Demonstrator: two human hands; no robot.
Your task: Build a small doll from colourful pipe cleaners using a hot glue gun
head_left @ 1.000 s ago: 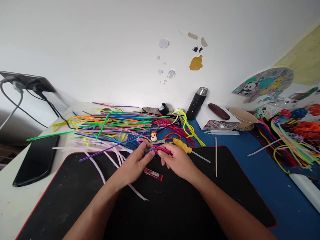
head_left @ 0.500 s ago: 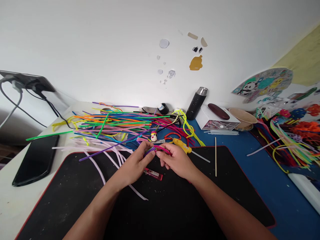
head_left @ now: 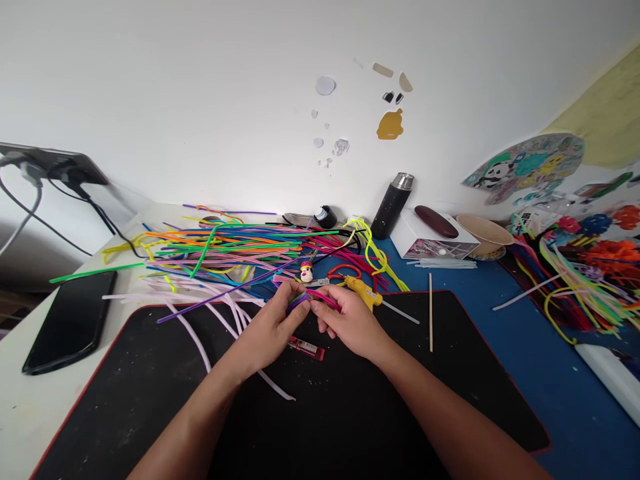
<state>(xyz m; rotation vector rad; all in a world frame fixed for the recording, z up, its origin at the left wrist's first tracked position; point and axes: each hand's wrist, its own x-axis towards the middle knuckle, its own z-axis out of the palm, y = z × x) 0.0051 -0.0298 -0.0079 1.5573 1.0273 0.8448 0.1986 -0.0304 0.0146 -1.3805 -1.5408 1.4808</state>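
Two bare hands meet over the one black mat with a thin red edge [head_left: 410, 400], the left hand [head_left: 274, 327] pinching purple fuzzy stems [head_left: 299, 303] between thumb and curled fingers, the right hand [head_left: 356, 323] closed just as tightly on magenta fuzzy stems [head_left: 320, 295], fingertips nearly touching, the strands too bunched to count! Just beyond them sit one small white figure with a pink hat [head_left: 307, 272], one pair of orange-handled scissors [head_left: 345, 270] and one yellow glue gun [head_left: 364, 291], while one red case with a white label [head_left: 309, 349] lies nearer the wearer and one pale wooden stick [head_left: 431, 313] rests off to the right!
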